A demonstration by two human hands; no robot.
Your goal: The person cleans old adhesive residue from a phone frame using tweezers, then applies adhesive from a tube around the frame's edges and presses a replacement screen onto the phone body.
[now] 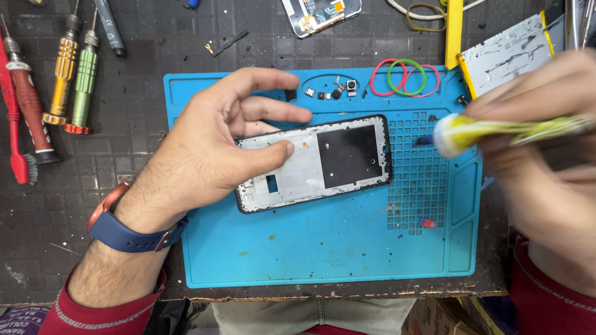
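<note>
Opened phone frame (313, 163) pinned flat near centre of blue repair mat (323, 248) on dark bench (143, 161).
Left hand (205, 155) spread, thumb pressing frame's left end; right hand (546, 142) closed round yellow tube (496, 131) at mat's right edge. Frame probably light, stiff, fragile; best held by edges. Screwdrivers (74, 80) at bench's left edge.

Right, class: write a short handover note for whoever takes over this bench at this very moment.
Left hand: flat on the opened phone frame, thumb pressing its pale left part, holding it on the blue mat.
Right hand: grips a yellow tube, white nozzle end pointing toward the frame's right edge, not touching it.
Small camera parts and rubber bands lie along the mat's top.
Done: frame stripped and open.
Left: no glue visible on the frame yet.
</note>
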